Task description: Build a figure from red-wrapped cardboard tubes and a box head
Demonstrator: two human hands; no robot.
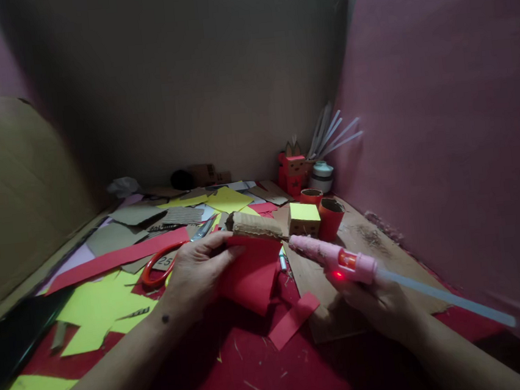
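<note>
My left hand [202,265] is closed on a rolled piece of cardboard [256,225] with a sheet of red paper [253,272] hanging below it. In my right hand [375,300] is a pink hot glue gun [330,258], its red light lit and a long glue stick [449,299] out of its back. The gun's nozzle points left and meets or nearly meets the right end of the roll. Just behind my left hand lie scissors with orange handles [150,270], partly covered by the hand.
Yellow paper [96,309], a long red strip [123,257] and cardboard scraps cover the left. Behind the glue gun stand a small box with a yellow top [304,214], red tubes [331,217] and a red cardboard figure [292,173]. A jar [321,177] stands beside glue sticks.
</note>
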